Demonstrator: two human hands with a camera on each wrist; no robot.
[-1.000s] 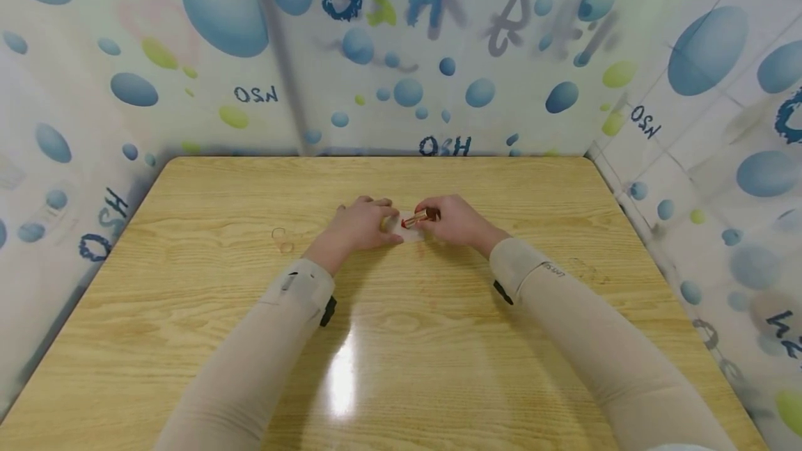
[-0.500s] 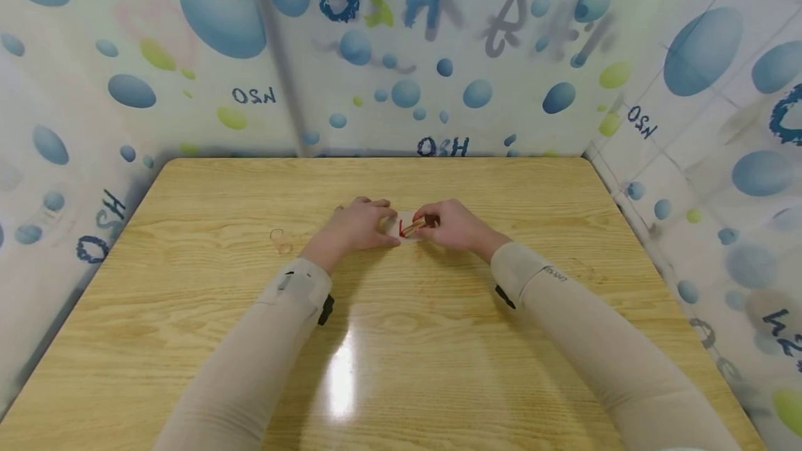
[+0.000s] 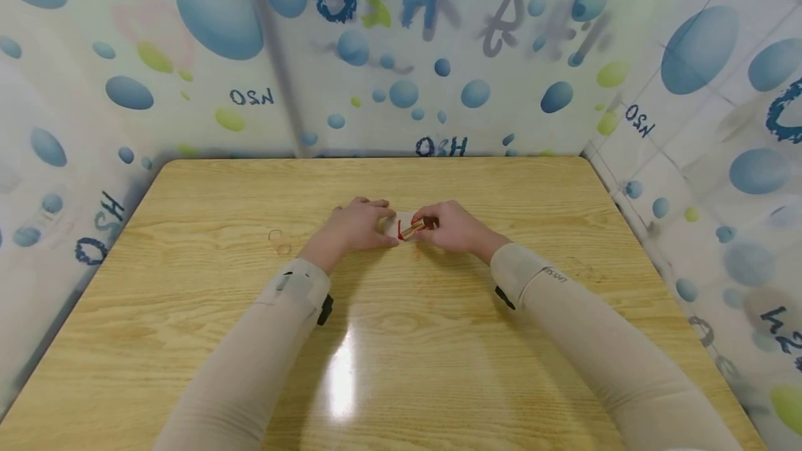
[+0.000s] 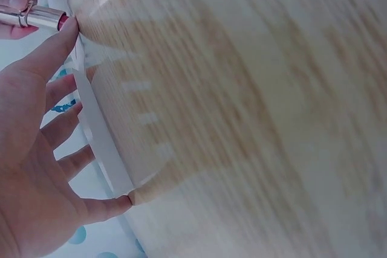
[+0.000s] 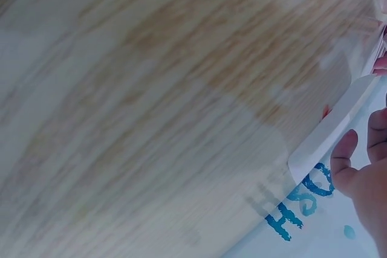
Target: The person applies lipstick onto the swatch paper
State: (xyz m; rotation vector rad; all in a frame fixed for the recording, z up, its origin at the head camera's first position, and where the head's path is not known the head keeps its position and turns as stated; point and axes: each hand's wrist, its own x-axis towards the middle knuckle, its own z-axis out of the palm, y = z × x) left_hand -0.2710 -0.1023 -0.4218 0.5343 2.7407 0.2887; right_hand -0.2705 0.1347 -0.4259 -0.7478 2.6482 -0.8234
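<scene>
In the head view, my right hand (image 3: 457, 225) holds a lipstick (image 3: 416, 227) with a gold metallic tube, pinched between fingers and thumb. Its red tip points left and down onto a small white sheet of paper (image 3: 406, 216). A short red mark (image 3: 399, 227) runs on the paper beside the tip. My left hand (image 3: 360, 225) has its fingers spread and rests at the paper's left side. In the left wrist view, the left hand (image 4: 36, 143) has extended fingers along the paper (image 4: 104, 134), and the lipstick (image 4: 45, 16) tip is near its thumb.
The paper lies on a glossy wood-grain table (image 3: 401, 353). Behind and beside it hangs a white curtain (image 3: 401, 117) with blue and green dots and lettering. Thin faint rings (image 3: 279, 241) mark the table left of the hands.
The lipstick tip has moved a little toward me, and the red mark has grown from a small spot to a short line. My left hand has stayed in place.
</scene>
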